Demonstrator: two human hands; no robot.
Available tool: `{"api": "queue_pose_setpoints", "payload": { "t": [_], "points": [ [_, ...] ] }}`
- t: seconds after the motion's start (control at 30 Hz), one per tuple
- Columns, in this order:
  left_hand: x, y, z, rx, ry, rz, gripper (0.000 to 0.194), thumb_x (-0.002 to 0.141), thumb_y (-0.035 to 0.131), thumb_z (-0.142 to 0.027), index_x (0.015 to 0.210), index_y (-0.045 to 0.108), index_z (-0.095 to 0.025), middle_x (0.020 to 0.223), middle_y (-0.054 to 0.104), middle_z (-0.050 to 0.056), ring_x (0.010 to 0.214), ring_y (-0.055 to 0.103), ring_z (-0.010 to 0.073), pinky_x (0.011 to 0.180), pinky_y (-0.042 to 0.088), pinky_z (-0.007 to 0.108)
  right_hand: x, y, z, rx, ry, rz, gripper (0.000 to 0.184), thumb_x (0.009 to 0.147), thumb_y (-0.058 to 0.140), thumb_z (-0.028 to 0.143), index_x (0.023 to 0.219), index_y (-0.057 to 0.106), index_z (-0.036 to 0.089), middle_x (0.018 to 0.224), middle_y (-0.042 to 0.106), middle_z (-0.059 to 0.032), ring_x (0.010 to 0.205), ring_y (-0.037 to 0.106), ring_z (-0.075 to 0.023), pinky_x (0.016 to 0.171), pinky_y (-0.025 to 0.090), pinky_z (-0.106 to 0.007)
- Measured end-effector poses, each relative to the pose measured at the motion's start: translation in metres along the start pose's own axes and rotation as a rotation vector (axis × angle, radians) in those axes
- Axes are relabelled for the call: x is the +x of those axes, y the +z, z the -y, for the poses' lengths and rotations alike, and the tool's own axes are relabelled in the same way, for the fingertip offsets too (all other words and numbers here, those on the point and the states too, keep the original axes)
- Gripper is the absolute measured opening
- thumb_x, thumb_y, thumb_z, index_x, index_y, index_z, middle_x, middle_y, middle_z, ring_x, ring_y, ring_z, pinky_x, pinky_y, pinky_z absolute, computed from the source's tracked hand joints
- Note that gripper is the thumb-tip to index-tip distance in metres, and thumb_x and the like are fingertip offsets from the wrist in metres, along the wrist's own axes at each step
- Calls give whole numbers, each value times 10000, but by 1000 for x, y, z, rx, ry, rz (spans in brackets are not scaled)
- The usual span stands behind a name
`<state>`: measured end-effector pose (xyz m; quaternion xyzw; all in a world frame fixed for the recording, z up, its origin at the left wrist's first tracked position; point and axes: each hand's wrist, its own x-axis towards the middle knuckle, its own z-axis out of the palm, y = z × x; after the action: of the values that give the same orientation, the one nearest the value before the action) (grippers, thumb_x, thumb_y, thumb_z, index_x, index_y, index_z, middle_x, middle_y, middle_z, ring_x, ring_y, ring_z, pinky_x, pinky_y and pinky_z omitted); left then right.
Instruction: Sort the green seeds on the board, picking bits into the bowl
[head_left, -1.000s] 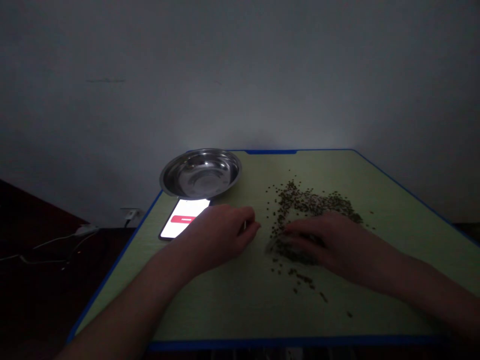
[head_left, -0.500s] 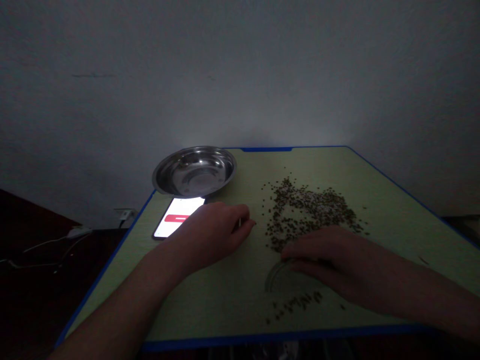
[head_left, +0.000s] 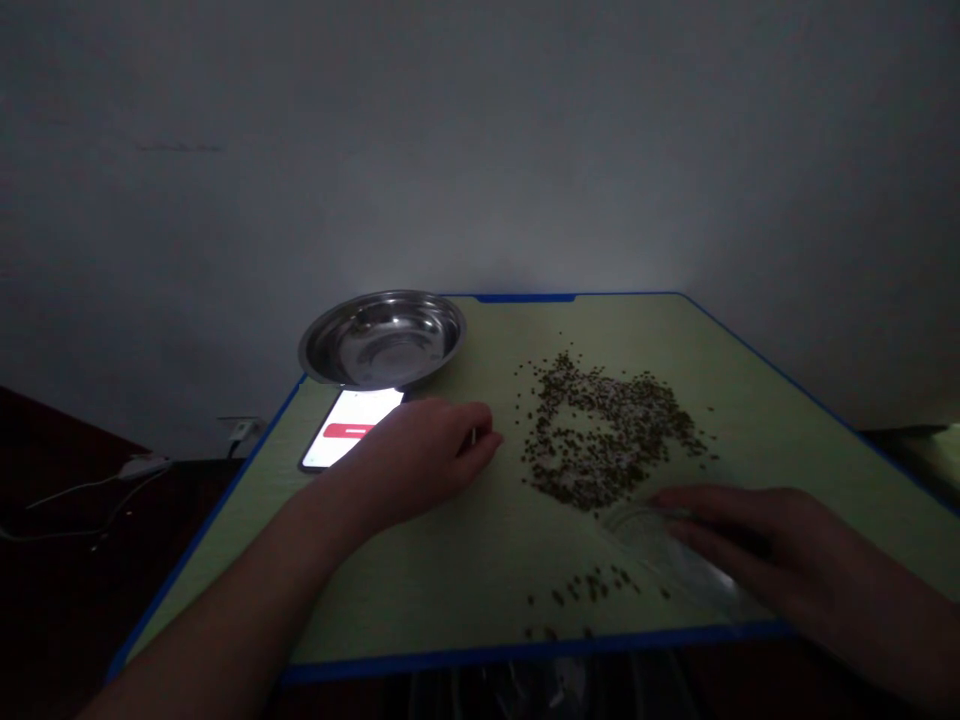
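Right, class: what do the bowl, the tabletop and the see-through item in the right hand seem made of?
Bowl: polished metal, probably stainless steel; silvery with bright reflections.
Tabletop: perhaps laminate, fairly matt; flat, pale green, only soft sheen.
See-through item in the right hand: smooth clear plastic or glass; green shows through, but blur hides which.

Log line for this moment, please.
right hand: holds clear item; left hand: fingers curled; dark bits: scattered on table; steel bowl: beyond phone

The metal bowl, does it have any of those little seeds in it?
No, the metal bowl shows only bare, shiny metal inside, and the seeds lie on the table.
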<state>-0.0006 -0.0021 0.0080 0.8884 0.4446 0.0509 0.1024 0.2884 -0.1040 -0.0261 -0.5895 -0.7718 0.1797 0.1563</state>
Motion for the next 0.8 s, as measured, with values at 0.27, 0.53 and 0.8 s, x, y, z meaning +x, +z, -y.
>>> {"api": "queue_pose_setpoints", "payload": {
  "t": [0.27, 0.53, 0.8],
  "points": [
    [0, 0, 0, -11, -3, -14, 290, 912, 437, -344, 746, 601, -172, 583, 561, -11, 502, 455, 97, 524, 240, 263, 27, 9, 33, 124, -115, 102, 271, 914, 508, 340, 1053, 736, 289, 947, 769, -21, 796, 714, -198, 669, 565, -309],
    [-1, 0, 0, 6, -10, -17, 295, 914, 436, -360, 743, 596, -180, 580, 556, -12, 505, 456, 105, 525, 230, 267, 40, 10, 56, 195, -192, 225, 225, 926, 507, 277, 912, 732, 273, 864, 753, 6, 715, 674, -158, 627, 475, -264],
    [0, 2, 2, 9, -7, -17, 310, 917, 428, -373, 732, 584, -179, 581, 556, -9, 504, 456, 103, 517, 204, 270, 49, 11, 69, 204, -315, 341, 225, 909, 522, 222, 862, 738, 269, 736, 735, 23, 621, 644, -134, 569, 433, -234]
  ]
}}
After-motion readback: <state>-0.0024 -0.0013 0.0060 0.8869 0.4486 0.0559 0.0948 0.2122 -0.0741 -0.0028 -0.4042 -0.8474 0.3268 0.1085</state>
